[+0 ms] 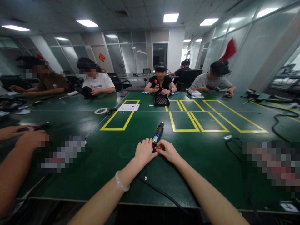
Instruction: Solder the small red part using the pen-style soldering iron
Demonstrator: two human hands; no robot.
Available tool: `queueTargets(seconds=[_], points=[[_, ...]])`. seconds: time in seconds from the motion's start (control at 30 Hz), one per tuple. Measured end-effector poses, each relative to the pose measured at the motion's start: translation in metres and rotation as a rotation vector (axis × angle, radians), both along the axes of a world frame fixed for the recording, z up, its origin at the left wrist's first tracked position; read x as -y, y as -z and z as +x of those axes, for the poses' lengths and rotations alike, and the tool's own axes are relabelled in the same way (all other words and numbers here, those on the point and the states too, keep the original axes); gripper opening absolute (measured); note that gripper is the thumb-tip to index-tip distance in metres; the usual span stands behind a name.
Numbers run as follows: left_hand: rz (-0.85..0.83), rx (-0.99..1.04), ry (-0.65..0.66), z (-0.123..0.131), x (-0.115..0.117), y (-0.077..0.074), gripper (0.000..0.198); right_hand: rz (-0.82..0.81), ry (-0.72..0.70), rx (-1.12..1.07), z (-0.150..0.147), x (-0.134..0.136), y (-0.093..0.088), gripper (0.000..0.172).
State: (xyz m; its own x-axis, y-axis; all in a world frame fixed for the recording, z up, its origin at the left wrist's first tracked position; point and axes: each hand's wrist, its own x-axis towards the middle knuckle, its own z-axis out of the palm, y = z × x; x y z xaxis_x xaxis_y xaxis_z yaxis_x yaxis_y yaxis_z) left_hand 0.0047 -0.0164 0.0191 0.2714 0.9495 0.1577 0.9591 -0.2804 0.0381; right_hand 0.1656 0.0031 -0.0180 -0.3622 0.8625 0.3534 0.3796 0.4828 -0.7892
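Note:
A slim black power tool (158, 134) with a blue-and-silver section lies on the green table, its narrow tip pointing away from me. My left hand (144, 152) is closed over its near end from the left, thumb toward the right hand. On the other side my right hand (168, 150) pinches at that same near end, where small orange-red bits show between the fingertips. What exactly the right fingertips grip is too small to make out. A black cord (161, 191) runs from under my left hand to the table's front edge. Beside it lies a short lead with a ring terminal (145, 178).
Yellow tape outlines (185, 130) mark the green table (122, 184). Opposite, a person works over a black tray (161, 100). At left, another person's hands (30, 137) hold a dark tool. A white cable coil (100, 111), a paper sheet (129, 107) and black cables (277, 122) lie around.

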Motion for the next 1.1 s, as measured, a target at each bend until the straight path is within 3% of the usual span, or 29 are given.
queueTargets(seconds=[0.13, 0.27, 0.4, 0.63, 0.87, 1.1], points=[[0.007, 0.003, -0.018, 0.001, 0.001, 0.002, 0.055, -0.03, -0.031, -0.012, 0.002, 0.001, -0.004, 0.002], [0.008, 0.001, -0.057, 0.004, 0.0, 0.003, 0.05, -0.022, -0.039, -0.006, 0.004, 0.003, -0.008, 0.015], [-0.065, 0.009, -0.098, 0.005, -0.001, 0.001, 0.044, 0.02, -0.005, -0.027, 0.004, 0.002, -0.007, 0.016], [-0.126, 0.017, -0.136, -0.009, -0.014, 0.0, 0.051, -0.023, 0.058, -0.024, 0.01, -0.005, 0.001, 0.018], [-0.16, 0.004, -0.189, -0.041, -0.041, 0.001, 0.054, -0.011, 0.048, 0.006, 0.011, -0.004, 0.002, 0.016], [-0.202, -0.038, -0.336, -0.101, -0.076, 0.002, 0.059, -0.017, 0.03, 0.025, 0.013, -0.005, 0.002, 0.015]])
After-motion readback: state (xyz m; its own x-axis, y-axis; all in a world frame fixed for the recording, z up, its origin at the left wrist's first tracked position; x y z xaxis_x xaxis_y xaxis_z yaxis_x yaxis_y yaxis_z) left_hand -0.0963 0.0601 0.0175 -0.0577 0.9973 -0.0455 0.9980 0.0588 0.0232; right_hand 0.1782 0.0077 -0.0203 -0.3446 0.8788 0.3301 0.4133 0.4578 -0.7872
